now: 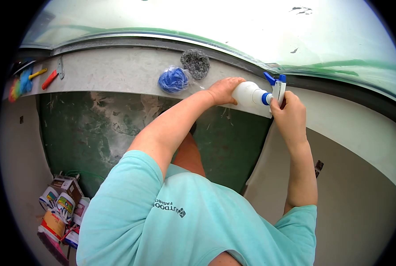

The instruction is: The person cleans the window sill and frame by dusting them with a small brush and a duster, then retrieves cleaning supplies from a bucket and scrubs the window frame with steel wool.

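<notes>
A white spray bottle (246,94) with a blue collar lies tilted on its side just over the sill's edge. My left hand (226,91) is wrapped round the bottom end of the bottle. At the other end, my right hand (290,111) pinches the white spray head (278,90), which has a blue trigger and nozzle. The fingertips of that hand are partly hidden behind the spray head. Left of the bottle, a blue scrubber in clear plastic (173,80) rests on the sill, with a grey steel wool pad (195,63) beside it.
The pale window sill (113,73) runs below a large window (198,20). A red-handled scraper (53,74) and a multicoloured duster (22,84) lie at its left end. On the green floor (78,133), several tubs and boxes (65,206) are piled at lower left.
</notes>
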Demonstrator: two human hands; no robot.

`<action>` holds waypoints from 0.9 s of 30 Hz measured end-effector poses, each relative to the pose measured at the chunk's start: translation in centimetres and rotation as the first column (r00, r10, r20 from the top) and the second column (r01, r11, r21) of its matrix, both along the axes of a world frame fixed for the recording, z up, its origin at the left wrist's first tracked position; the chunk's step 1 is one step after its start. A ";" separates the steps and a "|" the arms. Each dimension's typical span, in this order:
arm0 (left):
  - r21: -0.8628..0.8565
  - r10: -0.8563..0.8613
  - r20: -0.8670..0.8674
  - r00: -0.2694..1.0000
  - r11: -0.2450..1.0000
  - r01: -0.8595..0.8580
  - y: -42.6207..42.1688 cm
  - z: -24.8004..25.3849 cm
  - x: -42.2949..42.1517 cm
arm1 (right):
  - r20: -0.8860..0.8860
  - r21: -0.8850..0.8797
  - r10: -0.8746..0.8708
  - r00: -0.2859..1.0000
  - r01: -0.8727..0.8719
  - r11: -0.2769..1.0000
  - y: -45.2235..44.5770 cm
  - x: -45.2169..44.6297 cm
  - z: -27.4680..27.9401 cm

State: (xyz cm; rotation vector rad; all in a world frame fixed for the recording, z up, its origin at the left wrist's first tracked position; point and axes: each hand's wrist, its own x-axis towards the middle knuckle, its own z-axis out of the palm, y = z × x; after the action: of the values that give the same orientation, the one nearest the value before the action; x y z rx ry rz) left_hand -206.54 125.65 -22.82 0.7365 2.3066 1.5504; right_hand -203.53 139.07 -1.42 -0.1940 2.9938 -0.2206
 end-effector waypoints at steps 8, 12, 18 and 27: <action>-0.040 0.037 0.014 0.999 0.999 -0.037 -0.1 1.0 1.0 | 0.021 -0.295 -0.319 0.948 0.310 0.904 -0.5 0.9 0.1; 0.101 0.104 -0.049 0.993 0.990 -0.098 0.2 3.5 1.5 | -0.008 -0.269 -0.286 0.958 0.273 0.924 -1.1 0.5 0.7; 0.073 0.063 -0.107 0.992 0.996 -0.055 1.3 4.3 1.3 | 0.109 -0.302 -0.104 0.989 0.132 0.944 0.3 0.2 2.7; 0.092 0.046 -0.109 0.993 0.995 -0.036 1.1 4.1 1.1 | -0.095 0.334 0.614 0.784 -0.556 0.761 -0.3 -1.5 4.5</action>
State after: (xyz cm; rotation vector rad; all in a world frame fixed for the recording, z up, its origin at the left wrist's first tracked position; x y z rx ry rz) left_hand -205.45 126.76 -18.68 0.8218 2.3568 1.6809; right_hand -205.08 138.82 3.12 -1.1623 2.9104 0.3255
